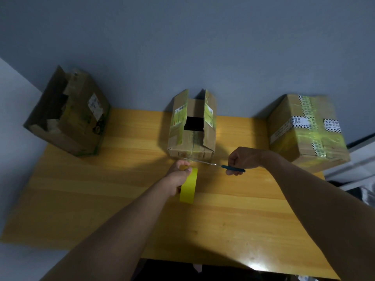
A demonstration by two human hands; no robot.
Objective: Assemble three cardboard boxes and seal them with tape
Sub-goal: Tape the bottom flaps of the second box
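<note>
Your left hand (178, 177) grips the yellow tape roll (188, 186) just in front of the middle box (191, 128), while your right hand (241, 160) grasps blue-handled scissors (223, 166) whose blades reach toward the strip drawn off the roll. That box stands with its top flaps up, mid-table. The left box (69, 116) overhangs the table's (101, 199) far left corner, flaps open. The right box (306, 128), taped shut, sits at the right edge. Bare wood spreads between you and the boxes. All three boxes carry labels, their print too small to read.
</note>
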